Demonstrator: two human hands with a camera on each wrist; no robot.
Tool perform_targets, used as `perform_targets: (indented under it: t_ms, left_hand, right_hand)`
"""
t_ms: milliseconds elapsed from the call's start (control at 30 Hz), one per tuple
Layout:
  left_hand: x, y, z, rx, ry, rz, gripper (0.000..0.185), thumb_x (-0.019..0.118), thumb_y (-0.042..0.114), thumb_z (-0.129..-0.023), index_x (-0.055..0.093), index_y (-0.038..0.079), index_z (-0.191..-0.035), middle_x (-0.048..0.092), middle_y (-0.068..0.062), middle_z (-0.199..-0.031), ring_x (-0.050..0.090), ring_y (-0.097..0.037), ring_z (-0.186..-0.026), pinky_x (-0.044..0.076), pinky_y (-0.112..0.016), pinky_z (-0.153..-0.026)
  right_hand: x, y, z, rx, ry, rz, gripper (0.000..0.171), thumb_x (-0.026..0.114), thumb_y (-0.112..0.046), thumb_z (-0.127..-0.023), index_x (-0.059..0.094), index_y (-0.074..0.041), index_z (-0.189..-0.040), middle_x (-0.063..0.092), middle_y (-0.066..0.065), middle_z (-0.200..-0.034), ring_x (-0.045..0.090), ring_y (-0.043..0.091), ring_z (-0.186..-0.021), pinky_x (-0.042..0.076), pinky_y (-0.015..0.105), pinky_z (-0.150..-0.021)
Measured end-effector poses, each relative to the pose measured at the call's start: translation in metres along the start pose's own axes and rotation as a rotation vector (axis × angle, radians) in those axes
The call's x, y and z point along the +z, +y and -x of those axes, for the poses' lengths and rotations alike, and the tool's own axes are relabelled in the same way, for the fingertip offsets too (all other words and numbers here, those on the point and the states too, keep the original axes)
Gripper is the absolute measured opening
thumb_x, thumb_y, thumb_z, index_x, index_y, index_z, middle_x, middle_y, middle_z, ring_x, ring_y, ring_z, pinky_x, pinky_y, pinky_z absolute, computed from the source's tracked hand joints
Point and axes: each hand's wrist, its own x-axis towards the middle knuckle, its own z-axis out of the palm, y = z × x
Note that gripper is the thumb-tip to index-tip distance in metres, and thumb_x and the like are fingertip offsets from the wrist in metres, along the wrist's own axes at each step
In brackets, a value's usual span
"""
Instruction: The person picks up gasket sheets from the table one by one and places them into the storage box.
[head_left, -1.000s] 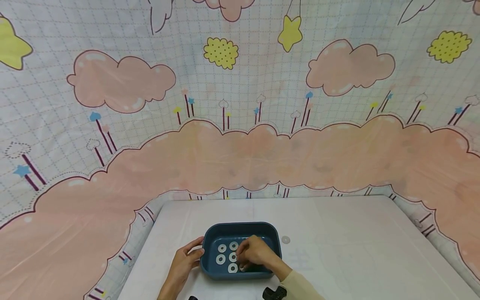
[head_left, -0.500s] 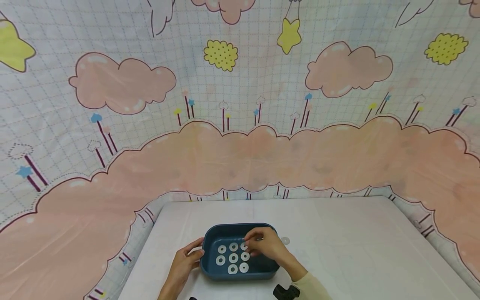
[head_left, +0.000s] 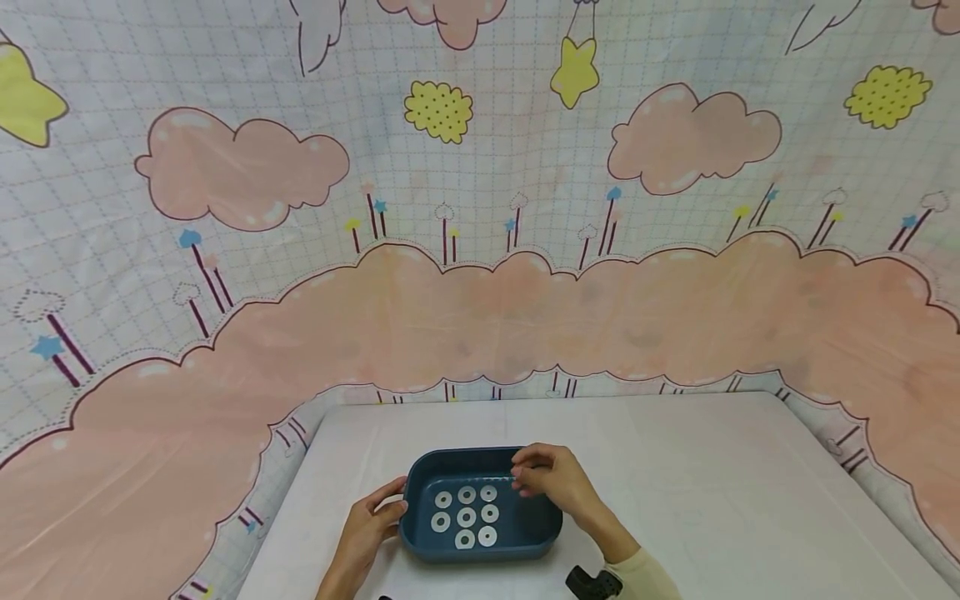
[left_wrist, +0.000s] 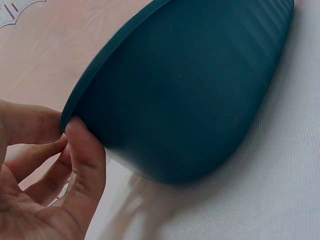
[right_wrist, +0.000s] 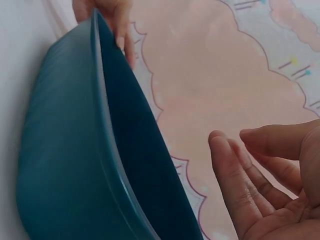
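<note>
One dark teal plastic tray [head_left: 536, 525] sits on the white table [head_left: 712, 500], toward the near edge and a bit left of centre. It's a rounded rectangle with sloping ribbed walls.

Inside it I count six white flat rings [head_left: 467, 516], washers by the look of them, laid in two neat columns of three on the left part of the tray floor. The near-left one [head_left: 464, 539] is the biggest in view; the far-left one [head_left: 444, 500] sits closest to the left wall. The right part of the tray floor is bare teal.

Two hands in the shot. The left hand [head_left: 372, 521] is at the tray's left wall, with the thumb pressed against the outside just under the rim and the other fingers curled behind it. The left wrist view shows the thumb [left_wrist: 86, 150] right on the edge.

The right hand [head_left: 551, 479] hovers over the far-right corner of the tray with fingers bent and fingertips drawn toward each other. In the right wrist view the fingers [right_wrist: 235, 170] are loosely bent with a gap to the thumb, and I can't make out anything between them, so I can't tell if it holds something small.

A cartoon backdrop [head_left: 480, 250] with pink clouds and yellow stars hangs behind the table.
</note>
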Motion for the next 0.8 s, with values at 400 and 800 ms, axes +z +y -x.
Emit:
perform_targets:
  t_ms: [400,800]
  left_hand:
    - [0.000,0.000,0.001,-0.013,0.001,-0.003,0.047,0.061,0.006,-0.092,0.055,0.002,-0.138,0.054,-0.019,-0.133,0.064,-0.019,-0.095,0.057,-0.032,-0.077]
    - [0.001,0.000,0.000,-0.013,0.002,-0.004,0.047,0.061,0.005,-0.092,0.055,0.002,-0.138,0.054,-0.018,-0.133,0.063,-0.019,-0.094,0.057,-0.031,-0.076]
  right_hand:
    - [-0.035,-0.002,0.008,0.001,0.116,0.085,0.030,0.070,-0.016,-0.090,0.065,0.003,-0.113,0.067,0.025,-0.102,0.073,0.025,-0.084,0.059,0.029,-0.071]
    - [-0.066,0.004,0.015,0.008,0.222,0.204,0.024,0.068,-0.013,-0.091,0.068,-0.003,-0.112,0.070,0.017,-0.103,0.070,0.015,-0.084,0.057,0.024,-0.072]
